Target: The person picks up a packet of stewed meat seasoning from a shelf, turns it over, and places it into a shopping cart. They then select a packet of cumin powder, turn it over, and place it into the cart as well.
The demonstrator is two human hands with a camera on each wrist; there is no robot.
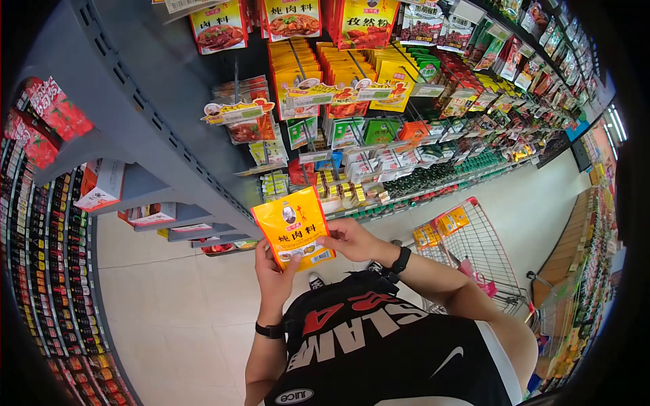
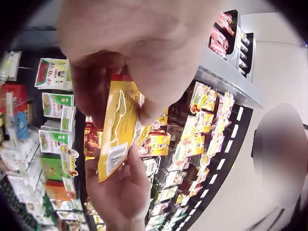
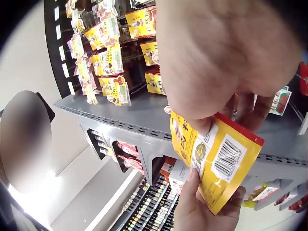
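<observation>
A yellow seasoning packet (image 1: 291,220) with red edges and large Chinese lettering is held up in front of the chest, its printed face upward in the head view. My left hand (image 1: 274,274) pinches its lower left corner, thumb on the front. On the lower right edge, my right hand (image 1: 353,241) grips it between thumb and fingers. The left wrist view shows the packet (image 2: 118,130) nearly edge-on, bowed between both hands. In the right wrist view, a barcode and a small food picture show on the packet (image 3: 216,161).
Yellow seasoning packets (image 1: 294,68) hang on hooks in the shelf ahead, with price tags in front. A grey shelf upright (image 1: 145,101) stands at left, beside racks of bottles (image 1: 51,250). To the right is a shopping cart (image 1: 484,247) holding yellow packs (image 1: 440,227).
</observation>
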